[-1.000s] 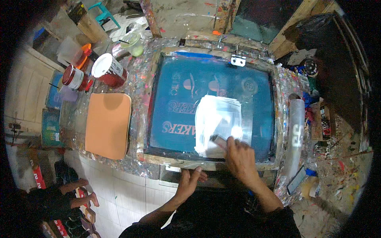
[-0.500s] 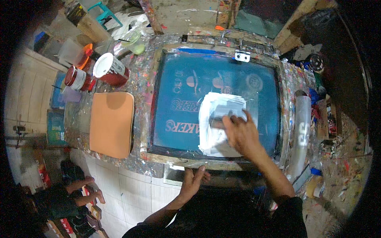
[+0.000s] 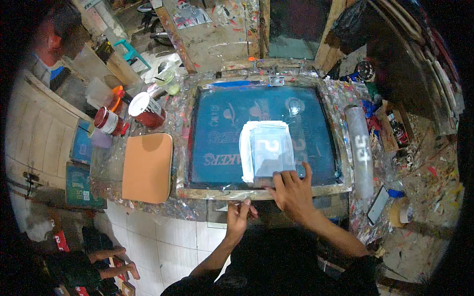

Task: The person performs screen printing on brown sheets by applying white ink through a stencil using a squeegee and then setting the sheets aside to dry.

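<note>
A blue printing screen [image 3: 217,170] with pale lettering and designs lies on the table inside a worn wooden frame [image 3: 207,193]. White ink [image 3: 248,148] forms a rectangular patch on it, with the numerals of the stencil showing through. My right hand [image 3: 292,195] is at the near edge of this patch, fingers bent down over a low, brownish strip that looks like a squeegee [image 3: 257,183], mostly hidden by the hand. My left hand [image 3: 238,219] is at the near frame rail, thumb at its edge and fingers curled beneath.
Left of the screen lie an orange-tan board [image 3: 147,170], a white-lidded red tub [image 3: 148,112] and a red jar [image 3: 108,121]. A grey roll [image 3: 359,153] and a phone [image 3: 378,204] are on the right. Another person's legs [image 3: 116,264] show lower left; a person's head [image 3: 61,32] shows upper left.
My right hand has come toward me, from the middle of the white patch to its near edge, and the numerals now show. My left hand stays at the frame. The view has shifted.
</note>
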Motion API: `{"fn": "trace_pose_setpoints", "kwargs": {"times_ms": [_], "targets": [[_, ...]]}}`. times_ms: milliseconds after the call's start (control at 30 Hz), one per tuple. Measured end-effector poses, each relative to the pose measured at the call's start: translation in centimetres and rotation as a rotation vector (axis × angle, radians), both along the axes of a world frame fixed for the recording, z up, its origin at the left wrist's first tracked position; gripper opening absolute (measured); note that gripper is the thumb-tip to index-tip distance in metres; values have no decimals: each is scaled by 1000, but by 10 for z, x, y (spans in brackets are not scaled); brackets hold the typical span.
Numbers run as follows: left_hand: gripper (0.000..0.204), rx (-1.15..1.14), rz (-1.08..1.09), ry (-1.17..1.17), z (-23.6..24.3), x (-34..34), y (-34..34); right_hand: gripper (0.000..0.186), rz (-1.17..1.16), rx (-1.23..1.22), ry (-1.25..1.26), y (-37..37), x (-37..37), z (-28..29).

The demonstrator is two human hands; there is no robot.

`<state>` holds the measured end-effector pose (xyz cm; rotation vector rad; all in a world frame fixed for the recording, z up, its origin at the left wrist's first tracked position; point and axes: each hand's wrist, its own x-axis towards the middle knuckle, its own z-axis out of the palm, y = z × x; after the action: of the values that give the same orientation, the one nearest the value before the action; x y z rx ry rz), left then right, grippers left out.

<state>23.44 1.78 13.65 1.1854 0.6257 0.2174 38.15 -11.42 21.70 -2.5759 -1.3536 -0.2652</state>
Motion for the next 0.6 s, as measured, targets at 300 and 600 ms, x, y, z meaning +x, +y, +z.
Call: {"fn": "trace_pose_setpoints", "kwargs": {"times_ms": [300,600], "targets": [[20,24,-5,-111,64,1,-2,54,-53,271,-179,5,-12,29],[64,1321,-163,97,66,109,130,53,20,287,-294,66,93,211]]}}
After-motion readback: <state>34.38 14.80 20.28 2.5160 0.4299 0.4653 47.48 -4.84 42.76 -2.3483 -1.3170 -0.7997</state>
